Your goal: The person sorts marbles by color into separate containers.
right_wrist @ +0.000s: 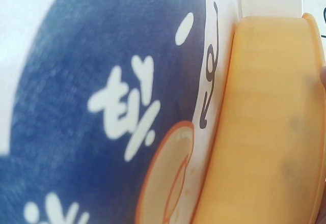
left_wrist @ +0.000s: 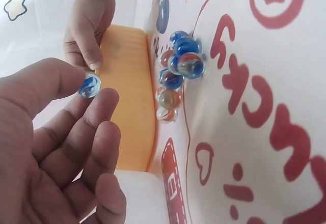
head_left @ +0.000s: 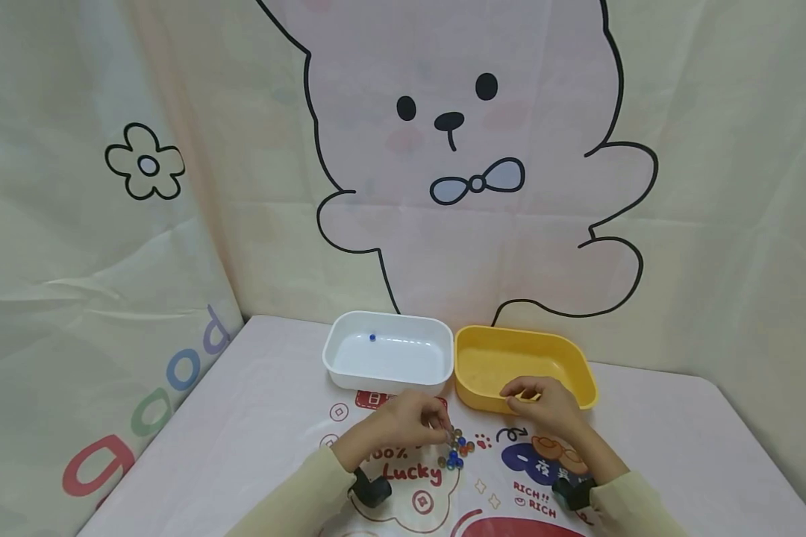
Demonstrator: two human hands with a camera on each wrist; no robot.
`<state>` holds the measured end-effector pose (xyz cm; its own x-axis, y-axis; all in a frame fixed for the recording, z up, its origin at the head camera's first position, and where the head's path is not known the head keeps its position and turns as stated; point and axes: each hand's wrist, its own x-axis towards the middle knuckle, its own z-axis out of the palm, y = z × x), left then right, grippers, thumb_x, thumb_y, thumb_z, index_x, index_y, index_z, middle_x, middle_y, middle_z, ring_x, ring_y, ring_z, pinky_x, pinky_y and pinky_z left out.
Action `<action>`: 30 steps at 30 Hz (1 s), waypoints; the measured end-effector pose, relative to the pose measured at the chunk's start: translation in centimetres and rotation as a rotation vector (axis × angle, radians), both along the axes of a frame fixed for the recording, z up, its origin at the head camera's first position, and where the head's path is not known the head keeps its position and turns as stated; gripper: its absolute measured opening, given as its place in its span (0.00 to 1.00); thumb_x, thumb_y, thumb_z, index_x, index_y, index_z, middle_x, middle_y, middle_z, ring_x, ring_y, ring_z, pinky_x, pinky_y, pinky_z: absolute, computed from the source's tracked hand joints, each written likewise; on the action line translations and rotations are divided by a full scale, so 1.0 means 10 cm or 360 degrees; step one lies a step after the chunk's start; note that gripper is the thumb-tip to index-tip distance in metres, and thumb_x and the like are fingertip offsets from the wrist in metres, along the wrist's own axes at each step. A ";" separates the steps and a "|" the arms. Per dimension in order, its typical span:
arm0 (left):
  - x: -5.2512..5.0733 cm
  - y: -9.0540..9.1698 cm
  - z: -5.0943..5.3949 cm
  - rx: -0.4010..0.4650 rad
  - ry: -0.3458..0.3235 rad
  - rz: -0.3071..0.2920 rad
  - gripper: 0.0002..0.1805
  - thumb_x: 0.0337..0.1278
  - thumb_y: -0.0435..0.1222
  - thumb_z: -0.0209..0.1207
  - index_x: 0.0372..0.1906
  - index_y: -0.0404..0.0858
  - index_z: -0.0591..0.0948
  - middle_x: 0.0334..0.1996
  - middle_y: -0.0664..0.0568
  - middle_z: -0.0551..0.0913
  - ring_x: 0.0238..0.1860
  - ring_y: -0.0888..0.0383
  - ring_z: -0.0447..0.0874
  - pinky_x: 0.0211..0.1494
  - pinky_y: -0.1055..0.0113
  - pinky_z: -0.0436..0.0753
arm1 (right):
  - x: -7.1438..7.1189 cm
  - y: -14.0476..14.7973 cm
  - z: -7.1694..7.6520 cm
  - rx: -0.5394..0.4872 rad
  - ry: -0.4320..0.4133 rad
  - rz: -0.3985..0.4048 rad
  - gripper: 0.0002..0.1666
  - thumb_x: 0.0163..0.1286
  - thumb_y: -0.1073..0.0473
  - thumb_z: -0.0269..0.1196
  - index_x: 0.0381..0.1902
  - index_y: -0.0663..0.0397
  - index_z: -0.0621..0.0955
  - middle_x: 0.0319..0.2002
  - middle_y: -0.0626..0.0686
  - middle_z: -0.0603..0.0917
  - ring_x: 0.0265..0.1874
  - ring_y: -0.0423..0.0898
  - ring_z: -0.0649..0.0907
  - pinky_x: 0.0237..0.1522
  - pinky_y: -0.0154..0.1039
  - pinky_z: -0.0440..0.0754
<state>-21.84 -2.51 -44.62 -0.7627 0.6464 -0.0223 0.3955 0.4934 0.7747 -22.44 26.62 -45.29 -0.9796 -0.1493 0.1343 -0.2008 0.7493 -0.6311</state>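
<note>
In the left wrist view, the left hand (left_wrist: 66,127) pinches a clear marble with blue swirls (left_wrist: 89,85) between thumb and index finger, left of centre in the frame; beyond it, a cluster of loose marbles (left_wrist: 179,63) sits on the tabletop (head_left: 275,418) at upper centre. In the head view, the right hand (head_left: 544,403) is at the near rim of the yellow tray (head_left: 490,403), lower right of centre, its fingers bent; whether they grip anything I cannot tell; the white tray (head_left: 383,382), at lower centre, holds a small blue marble (head_left: 372,338).
</note>
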 end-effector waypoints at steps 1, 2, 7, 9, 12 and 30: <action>0.00 -0.01 0.01 -0.0008 0.0011 0.0003 0.02 0.54 0.39 0.66 0.32 0.51 0.83 0.27 0.66 0.82 0.25 0.67 0.79 0.28 0.72 0.79 | 0.00 0.00 0.00 0.0005 0.0005 0.0009 0.03 0.60 0.50 0.68 0.33 0.33 0.86 0.36 0.39 0.85 0.38 0.42 0.77 0.42 0.37 0.75; 0.00 -0.02 0.03 -0.0015 0.0025 0.0008 0.02 0.54 0.40 0.65 0.32 0.51 0.83 0.27 0.67 0.82 0.26 0.68 0.79 0.29 0.73 0.79 | 0.00 0.00 0.00 0.0004 0.0006 0.0015 0.03 0.61 0.50 0.68 0.33 0.34 0.86 0.36 0.40 0.85 0.38 0.42 0.77 0.42 0.37 0.75; -0.03 -0.06 0.11 -0.0026 0.0159 0.0026 0.02 0.55 0.41 0.64 0.32 0.51 0.82 0.26 0.67 0.81 0.27 0.70 0.76 0.33 0.76 0.78 | 0.00 0.00 0.01 -0.0004 0.0005 0.0024 0.03 0.61 0.51 0.68 0.33 0.34 0.86 0.37 0.40 0.85 0.38 0.43 0.77 0.44 0.40 0.75; -0.05 -0.07 0.14 -0.0012 0.0210 0.0035 0.02 0.55 0.42 0.64 0.31 0.50 0.82 0.25 0.67 0.81 0.27 0.71 0.76 0.34 0.77 0.78 | 0.01 0.00 0.02 -0.0004 0.0004 0.0019 0.03 0.61 0.50 0.68 0.33 0.34 0.86 0.37 0.41 0.85 0.38 0.43 0.77 0.44 0.39 0.75; -0.09 -0.10 0.18 0.0017 0.0251 0.0049 0.02 0.56 0.42 0.64 0.32 0.50 0.82 0.26 0.67 0.81 0.28 0.71 0.76 0.34 0.77 0.78 | 0.01 0.00 0.02 0.0004 -0.0001 0.0010 0.03 0.60 0.50 0.68 0.34 0.34 0.86 0.37 0.41 0.85 0.39 0.43 0.77 0.43 0.39 0.75; -0.26 -0.29 0.41 0.0123 0.0392 0.0190 0.02 0.54 0.41 0.64 0.30 0.49 0.82 0.26 0.64 0.82 0.29 0.66 0.77 0.34 0.73 0.79 | 0.00 0.00 0.02 -0.0014 -0.0013 0.0028 0.03 0.61 0.49 0.68 0.34 0.33 0.86 0.36 0.40 0.85 0.38 0.44 0.77 0.42 0.38 0.75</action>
<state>-24.47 -5.40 -40.48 -0.8097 0.5444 0.2191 0.5193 0.4909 0.6995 -22.46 26.67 -45.09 -0.9779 -0.1651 0.1279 -0.2086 0.7402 -0.6392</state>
